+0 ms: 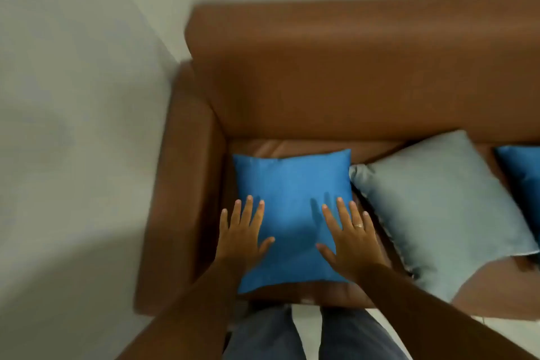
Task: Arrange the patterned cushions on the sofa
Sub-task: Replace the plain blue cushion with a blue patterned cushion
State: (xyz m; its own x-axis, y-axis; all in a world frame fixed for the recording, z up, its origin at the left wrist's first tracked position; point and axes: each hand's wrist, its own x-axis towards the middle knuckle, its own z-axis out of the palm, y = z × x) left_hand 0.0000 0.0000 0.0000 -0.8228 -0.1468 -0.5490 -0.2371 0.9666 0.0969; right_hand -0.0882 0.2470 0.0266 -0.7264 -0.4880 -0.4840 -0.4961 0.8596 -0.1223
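A bright blue cushion [292, 196] lies flat on the seat of the brown leather sofa [336, 82], close to the left armrest. My left hand [242, 231] hovers over or rests on its lower left part with fingers spread. My right hand [349, 235], wearing a ring, is spread over its lower right edge. Neither hand grips anything. A pale grey-blue cushion [444, 207] lies tilted just right of the blue one, touching its corner. Another blue cushion [523, 181] is cut off at the right edge.
The sofa's left armrest [181, 184] stands against a pale wall [73, 126]. The backrest runs along the rear wall. My legs in blue trousers [292, 333] stand at the seat's front edge over a light floor.
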